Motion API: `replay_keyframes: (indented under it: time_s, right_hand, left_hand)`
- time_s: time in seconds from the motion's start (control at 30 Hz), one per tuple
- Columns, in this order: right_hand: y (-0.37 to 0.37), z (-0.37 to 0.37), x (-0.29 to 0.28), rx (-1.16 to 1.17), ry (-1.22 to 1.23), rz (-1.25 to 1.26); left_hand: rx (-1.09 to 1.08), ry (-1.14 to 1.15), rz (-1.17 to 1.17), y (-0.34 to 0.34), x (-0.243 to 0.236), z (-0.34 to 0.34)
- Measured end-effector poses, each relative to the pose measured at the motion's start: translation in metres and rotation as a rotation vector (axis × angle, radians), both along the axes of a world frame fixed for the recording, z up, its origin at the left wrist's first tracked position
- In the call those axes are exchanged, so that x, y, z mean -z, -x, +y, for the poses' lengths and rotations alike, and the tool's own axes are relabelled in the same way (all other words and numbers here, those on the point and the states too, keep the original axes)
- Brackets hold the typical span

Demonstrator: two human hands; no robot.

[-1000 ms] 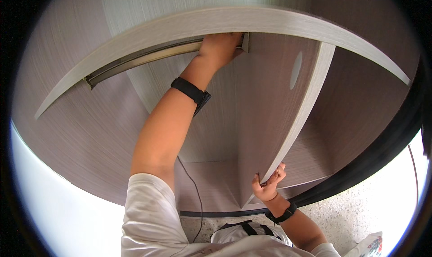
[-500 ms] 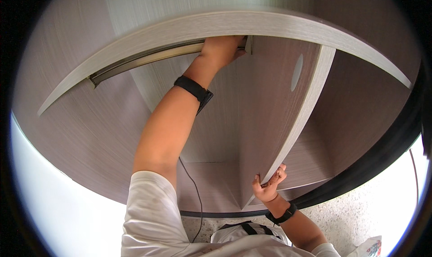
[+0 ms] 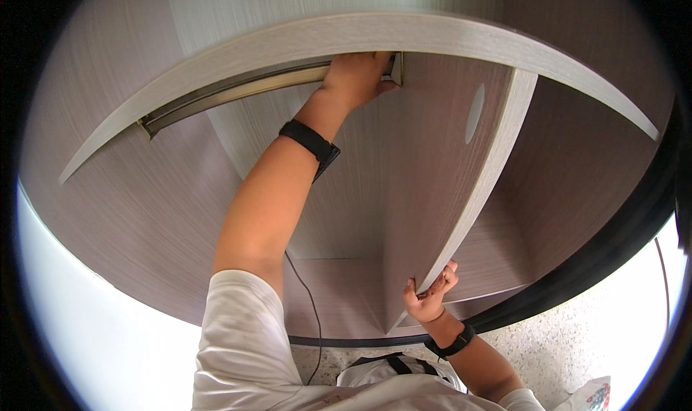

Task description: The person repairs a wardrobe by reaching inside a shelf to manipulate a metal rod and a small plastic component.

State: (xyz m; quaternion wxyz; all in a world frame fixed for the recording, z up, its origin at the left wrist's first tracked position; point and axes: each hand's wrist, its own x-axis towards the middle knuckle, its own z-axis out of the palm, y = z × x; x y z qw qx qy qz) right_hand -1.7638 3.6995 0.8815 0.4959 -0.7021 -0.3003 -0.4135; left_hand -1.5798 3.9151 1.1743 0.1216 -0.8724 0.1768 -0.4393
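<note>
The left hand is resting high in the cabinet bay, up against the right end of a bronze-coloured metal rail. The rail is running crosswise just under the curved-looking front edge of the shelf, its left end sitting at a small bracket on the side wall. The thumb of this hand is pointing toward the right, near the end bracket beside the upright panel. The other fingers are disappearing behind the rail and shelf edge; whether they are closed on the rail or only touching it, I cannot tell.

The right hand is clamping the pale front edge of the upright panel low down, near its foot. Its thumb is lying on the left face while the bent fingers are curling round to the right side; the panel's edge is passing between them. This panel is standing between the left bay and the right bay, and is bearing a pale oval patch on its left face.

Both wrists are wearing black bands. A thin dark cable is hanging beside the left upper arm, crossing the cabinet's lower front edge. Speckled flooring is showing below, at the right.
</note>
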Motion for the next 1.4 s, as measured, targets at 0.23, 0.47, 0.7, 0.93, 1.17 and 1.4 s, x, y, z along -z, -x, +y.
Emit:
replay_keyframes:
  time_s: [0.23,0.47,0.7,0.93,1.17,1.4]
  right_hand:
    - [0.000,0.001,0.003,-0.001,-0.025,0.005]
    - [-0.002,0.000,0.003,-0.006,-0.032,-0.010]
    - [0.000,0.000,0.002,-0.011,-0.037,0.033]
    - [0.001,0.000,0.002,-0.001,-0.017,0.030]
    - [0.000,0.006,0.011,0.026,0.044,0.007]
    - [-0.002,-0.008,0.037,0.068,0.044,0.053]
  left_hand:
    - [0.009,0.001,-0.005,-0.002,0.002,0.001]
    - [-0.020,-0.005,-0.022,0.003,-0.004,-0.003]
    - [-0.020,0.026,-0.019,0.004,-0.001,-0.005]
    - [-0.002,0.112,0.066,0.020,0.008,0.008]
    - [0.171,0.151,-0.268,0.085,0.050,0.070]
    - [0.470,1.857,-0.087,0.110,0.106,0.200]
